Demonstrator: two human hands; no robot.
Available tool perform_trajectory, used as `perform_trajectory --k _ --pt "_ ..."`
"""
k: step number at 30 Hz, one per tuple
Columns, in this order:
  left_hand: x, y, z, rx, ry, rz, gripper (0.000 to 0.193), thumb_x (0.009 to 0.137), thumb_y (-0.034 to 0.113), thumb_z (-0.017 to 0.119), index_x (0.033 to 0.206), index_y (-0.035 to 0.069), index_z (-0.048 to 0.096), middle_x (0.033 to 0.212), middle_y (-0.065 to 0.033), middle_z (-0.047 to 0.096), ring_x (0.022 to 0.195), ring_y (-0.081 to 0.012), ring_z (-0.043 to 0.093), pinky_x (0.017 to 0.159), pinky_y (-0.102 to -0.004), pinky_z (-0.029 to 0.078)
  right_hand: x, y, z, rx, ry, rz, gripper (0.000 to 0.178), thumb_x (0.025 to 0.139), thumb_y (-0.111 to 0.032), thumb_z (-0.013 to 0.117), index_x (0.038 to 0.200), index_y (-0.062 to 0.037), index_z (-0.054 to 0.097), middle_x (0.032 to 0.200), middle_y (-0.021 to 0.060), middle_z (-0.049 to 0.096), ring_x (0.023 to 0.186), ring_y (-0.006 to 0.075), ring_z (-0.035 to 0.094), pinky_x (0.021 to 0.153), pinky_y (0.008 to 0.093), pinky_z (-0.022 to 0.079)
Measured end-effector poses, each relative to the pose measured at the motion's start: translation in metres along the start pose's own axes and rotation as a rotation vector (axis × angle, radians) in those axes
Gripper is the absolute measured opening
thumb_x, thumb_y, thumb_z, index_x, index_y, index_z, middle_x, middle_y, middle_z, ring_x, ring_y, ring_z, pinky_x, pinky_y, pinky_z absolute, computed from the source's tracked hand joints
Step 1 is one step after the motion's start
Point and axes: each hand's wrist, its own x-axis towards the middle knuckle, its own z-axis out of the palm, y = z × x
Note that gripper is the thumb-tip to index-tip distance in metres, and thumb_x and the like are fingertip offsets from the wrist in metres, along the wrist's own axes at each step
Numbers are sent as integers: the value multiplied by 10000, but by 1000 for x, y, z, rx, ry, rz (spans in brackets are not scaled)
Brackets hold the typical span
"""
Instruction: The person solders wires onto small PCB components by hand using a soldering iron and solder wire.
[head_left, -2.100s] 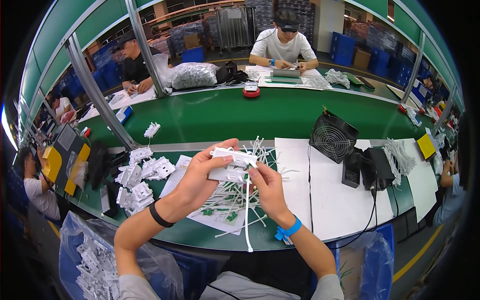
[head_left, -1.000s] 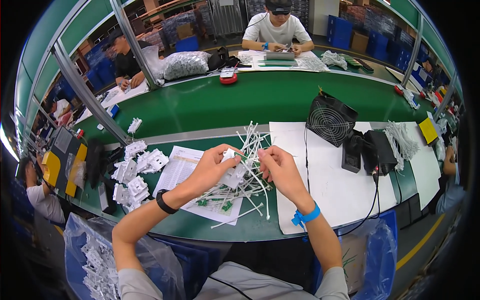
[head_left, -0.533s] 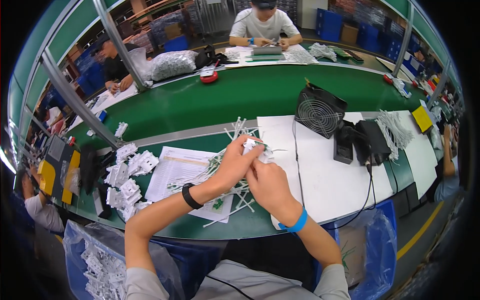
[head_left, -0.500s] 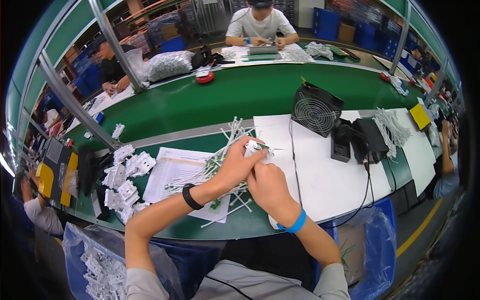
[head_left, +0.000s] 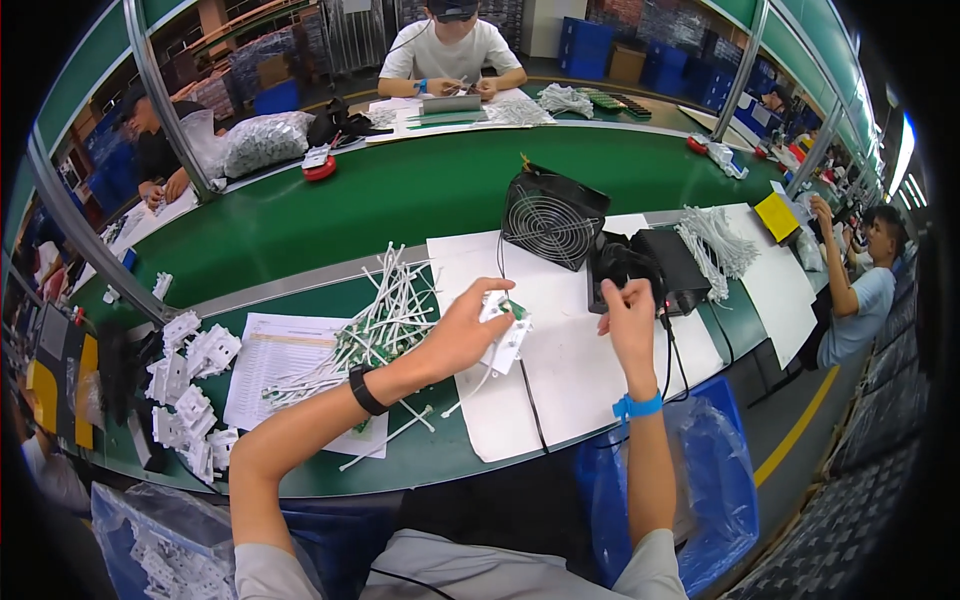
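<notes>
My left hand (head_left: 475, 335) is closed on a white plastic housing (head_left: 507, 350) with a small green circuit board (head_left: 514, 310) in it. A white cable runs down from the housing. My right hand (head_left: 632, 325) is at a black holder (head_left: 622, 262) beside a black box (head_left: 672, 270). Its fingers are curled; whatever they grip is lost against the black parts. Left of my left hand lies a heap of white cables with green boards (head_left: 390, 315), partly on a printed sheet (head_left: 262, 355).
White housings (head_left: 185, 410) are piled at the left. A black fan (head_left: 553, 218) stands behind the white board (head_left: 570, 400), near a bundle of white cables (head_left: 718, 245). Lined blue bins (head_left: 735, 470) flank me below the table. Across the green belt (head_left: 420, 180), co-workers sit.
My right hand has left the housing and moved right to the black holder. My left hand keeps the housing, now tilted with its board showing. The view has shifted right.
</notes>
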Motion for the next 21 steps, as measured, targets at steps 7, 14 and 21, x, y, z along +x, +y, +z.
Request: perform_trajectory --k 7,14,21 --pt "19 -16 37 -12 -151 -57 594 881 116 611 1430 -17 432 1261 -252 585 1171 -304 582 1018 -353 446 52 -1 -12 -348 95 -158 252 933 -118 701 1061 6 523 715 83 570 542 145 580 471 300 474" --pt "47 -31 55 167 -102 34 574 892 110 640 1426 36 444 1095 -184 638 1002 -221 623 863 -326 498 57 -1 -24 -458 85 -303 170 936 -128 697 916 -7 580 672 76 626 550 139 607 515 291 481" --pt "65 -52 49 211 -99 -62 479 856 109 701 1284 3 511 1066 -208 702 980 -264 683 847 -354 531 18 -36 -31 -286 83 -222 183 973 -123 656 915 6 539 728 102 685 641 158 681 590 272 535"
